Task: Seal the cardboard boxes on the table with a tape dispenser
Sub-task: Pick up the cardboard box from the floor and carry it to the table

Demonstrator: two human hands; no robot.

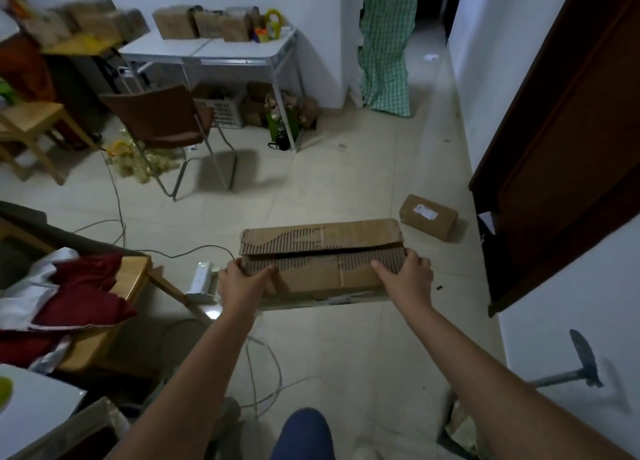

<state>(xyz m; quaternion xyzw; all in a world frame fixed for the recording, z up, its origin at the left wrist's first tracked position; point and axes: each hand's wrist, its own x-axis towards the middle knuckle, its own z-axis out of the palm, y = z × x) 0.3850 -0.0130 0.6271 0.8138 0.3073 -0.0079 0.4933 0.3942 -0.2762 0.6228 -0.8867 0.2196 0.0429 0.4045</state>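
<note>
Tiled floor under me, both hands, left and right, grip an unsealed box short of the far table; next, I reckon, carrying it there.

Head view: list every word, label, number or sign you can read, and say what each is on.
No text here can be read.
small box on the floor: a white label with dark marks, too small and blurred to read.
carried cardboard box, held by the left hand and the right hand: only torn stripes, no print.
boxes on the white table: faint marks, blurred.
</note>
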